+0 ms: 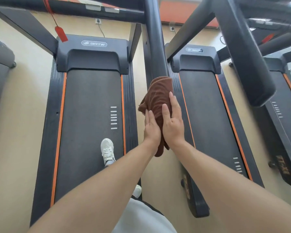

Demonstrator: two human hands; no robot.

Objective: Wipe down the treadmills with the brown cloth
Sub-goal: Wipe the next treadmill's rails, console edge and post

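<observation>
A brown cloth [158,95] is draped over the lower end of a dark handrail [155,47] that runs down between two treadmills. My left hand [151,128] presses the cloth from the rail's left side with straight fingers. Flat on the cloth's right side lies my right hand [172,125], fingers pointing up the rail. The cloth's tail hangs below both wrists. The left treadmill [89,106] has a dark belt with orange side strips, and so does the right treadmill [205,106].
My white shoe [107,151] stands on the left treadmill's belt. A second thick handrail [242,56] slants over the right treadmill. A third treadmill [286,98] lies at far right. A red tag [60,33] hangs from the console bar. Beige floor shows between machines.
</observation>
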